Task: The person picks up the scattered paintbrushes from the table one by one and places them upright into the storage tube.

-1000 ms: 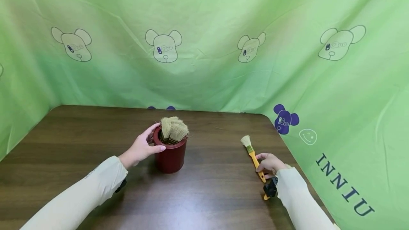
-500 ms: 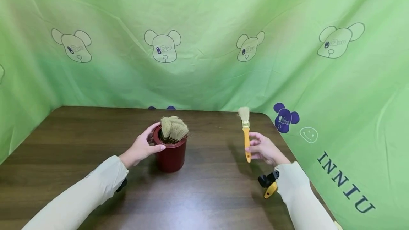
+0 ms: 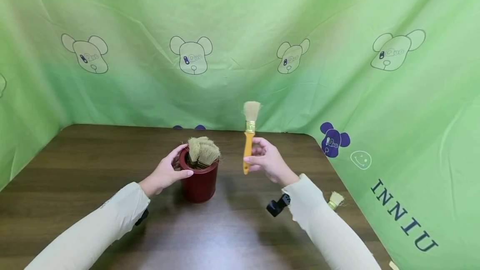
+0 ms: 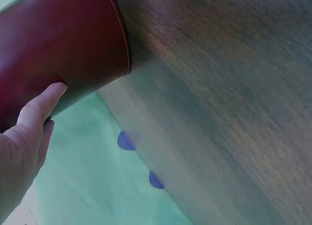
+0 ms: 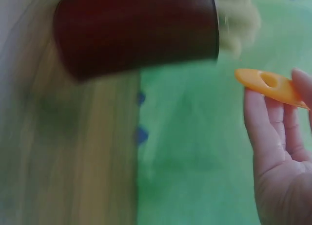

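Note:
My left hand [image 3: 165, 173] holds the dark red cylindrical pot [image 3: 199, 187] at its left side, the thumb over the front rim and the fingers round behind. Several paintbrushes [image 3: 205, 152] stand in the pot with pale bristles up, their handles hidden inside. To the right of the pot, my right hand [image 3: 271, 161] pinches a paintbrush [image 3: 248, 143] by its orange handle, bristles upward, raised off the table. In the right wrist view, the holed end of the orange handle [image 5: 265, 82] sticks out between thumb and fingers, near the pot's rim side.
Another paintbrush [image 3: 335, 199] lies on the brown wooden table [image 3: 112, 149] at the right, mostly hidden under the right sleeve [image 3: 322, 220]. A small pale piece [image 3: 393, 265] shows at the bottom right edge. Green printed cloth [image 3: 240, 86] hangs behind and along the sides.
My right hand has lifted the paintbrush off the table and carried it left toward the pot, turning it upright. The left hand and pot have stayed in place.

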The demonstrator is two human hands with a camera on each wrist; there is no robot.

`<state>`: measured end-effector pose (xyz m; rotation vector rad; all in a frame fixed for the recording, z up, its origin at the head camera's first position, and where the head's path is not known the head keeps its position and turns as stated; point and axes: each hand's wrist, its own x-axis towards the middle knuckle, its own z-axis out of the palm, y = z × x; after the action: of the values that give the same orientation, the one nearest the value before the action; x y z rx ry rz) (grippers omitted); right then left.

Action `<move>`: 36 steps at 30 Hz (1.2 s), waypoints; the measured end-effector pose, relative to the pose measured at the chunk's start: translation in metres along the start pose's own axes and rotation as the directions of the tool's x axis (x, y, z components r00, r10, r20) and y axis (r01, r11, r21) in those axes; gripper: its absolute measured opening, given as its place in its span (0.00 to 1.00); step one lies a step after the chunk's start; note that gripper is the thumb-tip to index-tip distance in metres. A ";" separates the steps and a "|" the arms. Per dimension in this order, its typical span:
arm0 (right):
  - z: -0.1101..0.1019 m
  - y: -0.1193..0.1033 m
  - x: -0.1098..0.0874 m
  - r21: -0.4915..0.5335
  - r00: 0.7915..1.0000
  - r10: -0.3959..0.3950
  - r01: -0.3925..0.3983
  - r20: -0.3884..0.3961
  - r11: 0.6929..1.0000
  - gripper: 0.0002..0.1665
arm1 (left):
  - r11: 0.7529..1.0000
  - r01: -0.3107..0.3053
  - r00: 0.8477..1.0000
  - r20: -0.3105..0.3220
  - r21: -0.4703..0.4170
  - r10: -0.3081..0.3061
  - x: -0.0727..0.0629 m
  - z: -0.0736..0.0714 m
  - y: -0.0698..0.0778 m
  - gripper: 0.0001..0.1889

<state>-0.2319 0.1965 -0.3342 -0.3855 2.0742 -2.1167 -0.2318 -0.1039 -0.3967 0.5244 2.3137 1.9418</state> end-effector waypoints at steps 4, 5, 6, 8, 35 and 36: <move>0.033 -0.005 0.010 0.064 0.998 -0.068 0.066 0.017 0.996 0.23 | 1.000 0.002 1.000 -0.007 0.003 -0.002 0.000 0.000 0.000 0.42; 0.040 -0.006 0.012 0.078 0.997 -0.079 0.077 0.024 0.994 0.22 | 1.000 0.004 1.000 -0.008 0.005 -0.004 0.000 0.001 0.000 0.42; 0.046 -0.006 0.014 0.089 0.996 -0.088 0.084 0.032 0.992 0.21 | 1.000 0.005 1.000 -0.007 0.005 -0.005 0.000 0.001 0.000 0.42; 0.056 -0.007 0.017 0.090 0.994 -0.102 0.098 0.044 0.991 0.20 | 1.000 0.007 1.000 -0.001 0.002 -0.007 0.000 0.002 0.000 0.42; 0.103 -0.015 0.026 -0.285 0.963 -0.255 0.269 0.088 0.920 0.17 | 1.000 0.012 1.000 0.024 -0.003 -0.012 0.000 -0.002 0.002 0.42; 0.103 -0.016 0.026 -0.291 0.964 -0.253 0.267 0.083 0.919 0.16 | 1.000 0.012 1.000 0.024 -0.005 -0.012 0.000 -0.003 0.002 0.42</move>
<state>-0.2261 0.0908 -0.3155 -0.7803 2.4433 -1.8942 -0.2320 -0.1063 -0.3942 0.5289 2.2912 1.9250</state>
